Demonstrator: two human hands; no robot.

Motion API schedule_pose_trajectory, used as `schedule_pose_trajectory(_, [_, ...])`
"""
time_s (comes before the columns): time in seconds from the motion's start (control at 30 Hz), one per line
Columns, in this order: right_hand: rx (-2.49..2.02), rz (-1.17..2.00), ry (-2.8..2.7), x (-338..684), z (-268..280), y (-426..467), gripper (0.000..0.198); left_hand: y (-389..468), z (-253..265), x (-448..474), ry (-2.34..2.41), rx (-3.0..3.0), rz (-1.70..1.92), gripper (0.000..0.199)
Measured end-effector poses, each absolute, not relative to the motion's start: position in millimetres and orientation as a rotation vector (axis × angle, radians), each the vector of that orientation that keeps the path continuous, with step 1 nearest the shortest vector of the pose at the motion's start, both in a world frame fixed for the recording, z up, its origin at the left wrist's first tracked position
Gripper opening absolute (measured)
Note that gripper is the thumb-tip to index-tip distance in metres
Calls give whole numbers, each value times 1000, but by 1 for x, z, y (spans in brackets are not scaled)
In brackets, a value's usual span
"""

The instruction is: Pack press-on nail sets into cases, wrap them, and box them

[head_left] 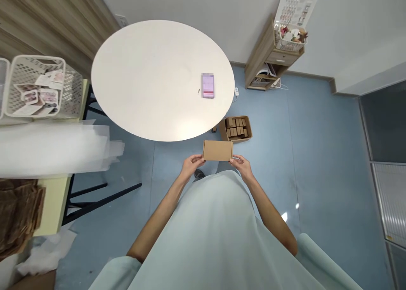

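The person's left hand (192, 165) and right hand (241, 166) grasp a flat, rectangular brown cardboard box (218, 150) by its ends, above the glossy blue floor (263, 197); its underside is hidden. From it, a white oval table (142, 78) with a pixelated purple item (208, 86) stands at eleven o'clock, an open brown carton (223, 131) at one; at nine, a pale yellow table (52, 201) is cut off.

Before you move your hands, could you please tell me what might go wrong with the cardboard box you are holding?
The left hand and right hand hold the cardboard box near its two closest corners, so its far side might dip. It appears beyond the edge of the white table, so if it slipped it could fall to the floor. The open carton stands close ahead and might get kicked.
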State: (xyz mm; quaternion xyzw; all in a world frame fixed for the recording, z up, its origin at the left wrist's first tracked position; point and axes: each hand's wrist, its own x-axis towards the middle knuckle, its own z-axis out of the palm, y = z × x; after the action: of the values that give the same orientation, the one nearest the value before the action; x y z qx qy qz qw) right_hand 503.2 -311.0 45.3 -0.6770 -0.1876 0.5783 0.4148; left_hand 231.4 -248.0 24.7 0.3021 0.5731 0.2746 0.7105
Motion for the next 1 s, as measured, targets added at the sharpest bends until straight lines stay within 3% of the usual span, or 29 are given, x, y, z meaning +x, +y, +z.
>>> schedule_pose_trajectory(0.2, [-1739, 1426, -379, 576, 23, -294, 68, -211, 1, 310, 1262, 734, 495, 56])
schedule_pose_trajectory(0.47, [-1922, 1338, -450, 719, 10, -221, 60, -146, -46, 490, 1378, 681, 318, 37])
schedule_pose_trajectory(0.63, [-1930, 1338, -487, 785, -6, -166, 61, -111, -67, 576, 1471, 695, 281, 52])
schedule_pose_trajectory(0.8, [-1993, 1290, -520, 802, -43, -124, 54, -82, -89, 614, 1482, 776, 252, 61])
schedule_pose_trajectory(1.0, [-2119, 1175, -536, 786, -101, -92, 42, -48, -119, 638, 1389, 867, 277, 46])
